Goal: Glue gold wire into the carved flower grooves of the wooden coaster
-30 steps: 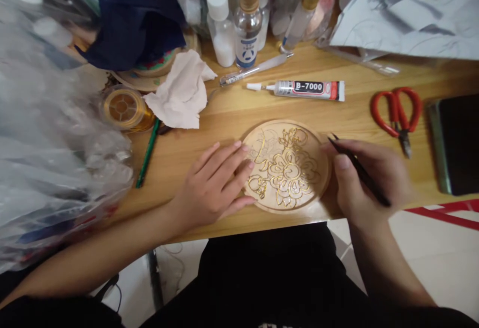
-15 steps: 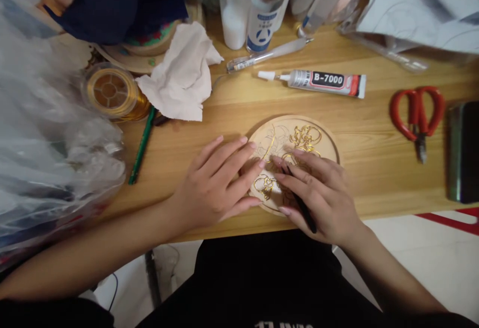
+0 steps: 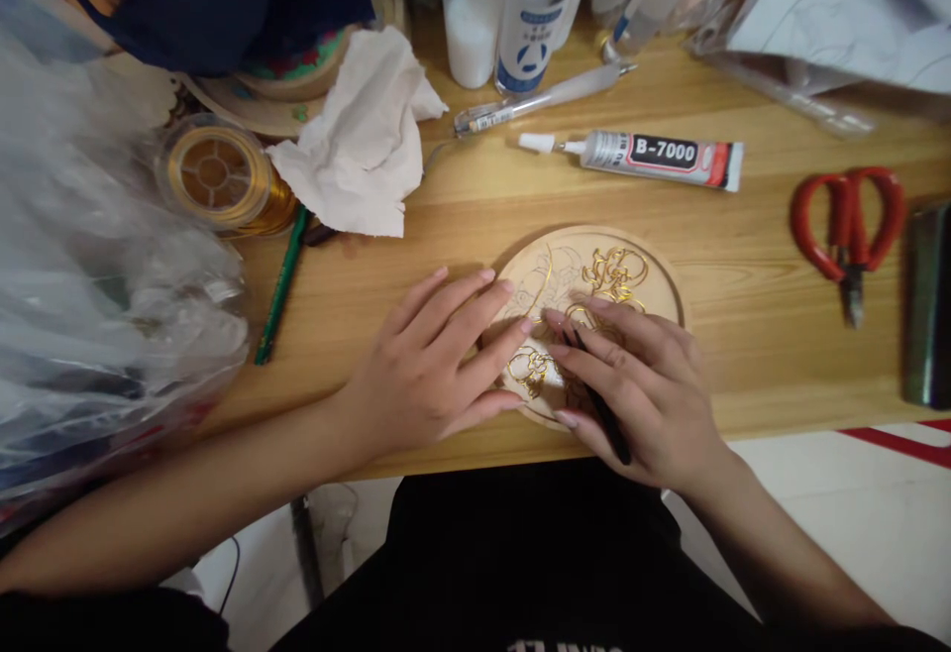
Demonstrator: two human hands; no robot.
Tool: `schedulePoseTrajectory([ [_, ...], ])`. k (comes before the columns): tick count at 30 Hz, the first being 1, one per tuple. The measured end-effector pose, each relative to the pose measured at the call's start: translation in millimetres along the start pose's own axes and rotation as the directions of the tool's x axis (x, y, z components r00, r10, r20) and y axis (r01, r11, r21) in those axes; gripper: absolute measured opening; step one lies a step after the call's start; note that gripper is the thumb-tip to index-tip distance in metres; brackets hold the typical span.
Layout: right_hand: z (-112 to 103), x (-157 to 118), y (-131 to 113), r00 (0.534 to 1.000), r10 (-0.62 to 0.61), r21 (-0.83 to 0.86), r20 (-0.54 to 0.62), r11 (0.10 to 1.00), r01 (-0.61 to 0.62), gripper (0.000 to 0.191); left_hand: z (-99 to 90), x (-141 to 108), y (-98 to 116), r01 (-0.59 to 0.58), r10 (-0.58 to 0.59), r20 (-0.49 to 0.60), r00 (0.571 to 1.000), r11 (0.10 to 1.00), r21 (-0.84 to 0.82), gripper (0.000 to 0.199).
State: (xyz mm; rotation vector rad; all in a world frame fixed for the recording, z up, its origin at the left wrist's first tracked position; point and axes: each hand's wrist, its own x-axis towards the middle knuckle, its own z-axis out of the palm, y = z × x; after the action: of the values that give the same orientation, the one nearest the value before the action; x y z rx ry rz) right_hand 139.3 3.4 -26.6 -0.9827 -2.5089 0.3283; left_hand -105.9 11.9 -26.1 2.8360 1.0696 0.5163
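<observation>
The left hand (image 3: 431, 365) lies flat and open on the disc (image 3: 654, 275); the right hand (image 3: 639, 384), pinching a tool (image 3: 605, 414), could smudge the gold wire (image 3: 613, 271).

We are looking at a hobby craft corner, most likely in a home. The wooden worktop (image 3: 743, 266) is crowded with craft supplies: a tube of B-7000 glue (image 3: 654, 155), red-handled scissors (image 3: 847, 226), a spool of gold wire (image 3: 219, 176), a crumpled tissue (image 3: 364, 142), a green pencil (image 3: 280, 285) and small bottles (image 3: 531, 13) along the back edge. A round wooden plaque (image 3: 594, 275) bearing a gold wire flower pattern lies near the front edge. Clear plastic bags (image 3: 96, 305) pile up at the left, and pale floor tiles (image 3: 854, 513) show below.
</observation>
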Motion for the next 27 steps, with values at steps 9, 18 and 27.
schedulePoseTrajectory([
  [9,0.0,0.9,-1.1,1.000,0.008,-0.014,-0.001,1.000,-0.008,0.033,0.6,0.4,0.8,0.008,-0.008,0.011,1.000,1.000,0.015,0.048],
  [18,-2.7,0.1,0.7,0.998,0.058,0.129,0.006,0.990,-0.058,0.034,0.4,1.6,-0.4,0.012,-0.011,0.023,1.000,0.999,-0.041,0.047],
  [27,-31.7,11.2,3.9,0.927,0.362,0.436,-0.101,0.853,-0.286,0.033,0.5,1.3,0.5,0.025,-0.022,0.044,0.999,0.996,-0.089,0.054],
])
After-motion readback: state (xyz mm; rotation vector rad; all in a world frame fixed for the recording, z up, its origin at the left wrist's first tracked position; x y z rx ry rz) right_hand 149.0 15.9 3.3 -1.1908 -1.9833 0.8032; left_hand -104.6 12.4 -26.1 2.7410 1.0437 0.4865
